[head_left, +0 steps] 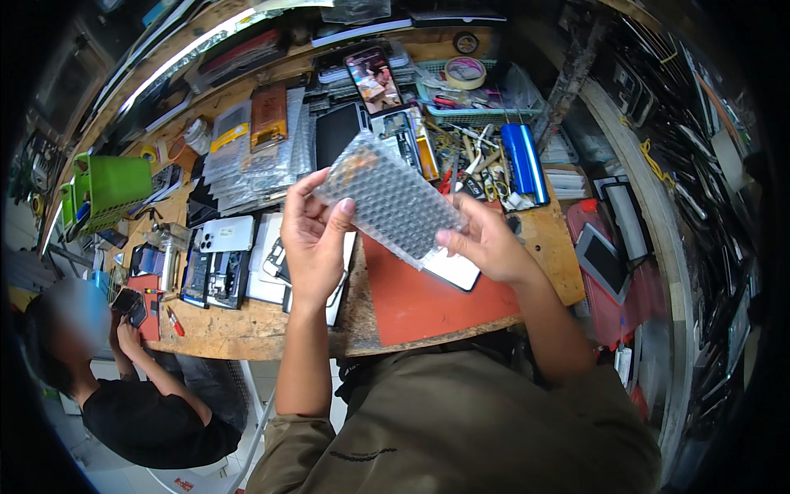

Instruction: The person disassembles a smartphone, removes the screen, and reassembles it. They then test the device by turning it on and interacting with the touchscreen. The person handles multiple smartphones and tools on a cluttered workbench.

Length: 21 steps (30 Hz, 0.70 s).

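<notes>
Head view, big to small. Cluttered wooden workbench fills the frame, with a flat red rubber mat at its near edge, right of centre. On the left sits a green plastic basket. A co-worker in a black shirt sits low left, hands busy on a small dark device; not our hands.

Held above the mat: a clear bubble-wrap sleeve over a flat white-edged phone panel, whose bare lower corner sticks out of the sleeve. Long axis runs diagonally, upper left to lower right, tilted up toward the camera.

Left hand grips the sleeve's upper-left end, thumb on the front face and fingers curled behind. Right hand pinches the lower-right end, thumb on the wrap just by the exposed panel corner. Both hands are closed on it, one per end, so neither is nearer. Exposed end lies on the right hand's side.

Smaller stuff behind: blue cylindrical tool, a roll of tape, and a red-handled screwdriver near the co-worker.
</notes>
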Each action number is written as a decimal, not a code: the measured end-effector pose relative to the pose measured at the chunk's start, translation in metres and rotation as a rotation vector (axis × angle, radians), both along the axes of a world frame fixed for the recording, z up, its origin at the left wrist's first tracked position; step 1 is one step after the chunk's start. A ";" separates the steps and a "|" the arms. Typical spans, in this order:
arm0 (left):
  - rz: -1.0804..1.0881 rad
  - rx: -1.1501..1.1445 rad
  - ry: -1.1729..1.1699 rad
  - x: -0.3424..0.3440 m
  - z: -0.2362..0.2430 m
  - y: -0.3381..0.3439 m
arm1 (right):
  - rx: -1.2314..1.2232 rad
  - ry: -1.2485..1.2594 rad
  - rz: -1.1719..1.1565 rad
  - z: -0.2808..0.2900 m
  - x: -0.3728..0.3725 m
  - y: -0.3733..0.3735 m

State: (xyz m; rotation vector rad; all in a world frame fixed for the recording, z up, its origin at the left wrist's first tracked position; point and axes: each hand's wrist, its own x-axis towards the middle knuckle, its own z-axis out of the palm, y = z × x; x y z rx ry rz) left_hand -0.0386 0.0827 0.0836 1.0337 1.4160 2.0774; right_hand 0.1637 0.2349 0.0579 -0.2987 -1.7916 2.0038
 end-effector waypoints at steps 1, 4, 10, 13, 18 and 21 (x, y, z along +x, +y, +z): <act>0.026 -0.012 -0.017 0.002 -0.005 0.000 | 0.006 -0.169 0.047 -0.005 0.010 0.003; 0.052 -0.121 -0.065 0.013 -0.020 -0.005 | -0.181 -0.128 0.025 -0.020 0.035 -0.004; 0.054 -0.255 -0.119 0.034 -0.043 -0.024 | -0.166 -0.228 -0.011 -0.018 0.068 0.003; 0.230 -0.270 -0.023 0.035 -0.045 -0.046 | -0.142 -0.264 -0.288 -0.012 0.068 0.038; 0.196 -0.337 0.118 0.054 -0.058 -0.085 | 0.059 -0.305 -0.480 -0.020 0.046 0.088; 0.196 -0.357 0.180 0.073 -0.073 -0.100 | 0.063 -0.327 -0.508 -0.027 0.033 0.092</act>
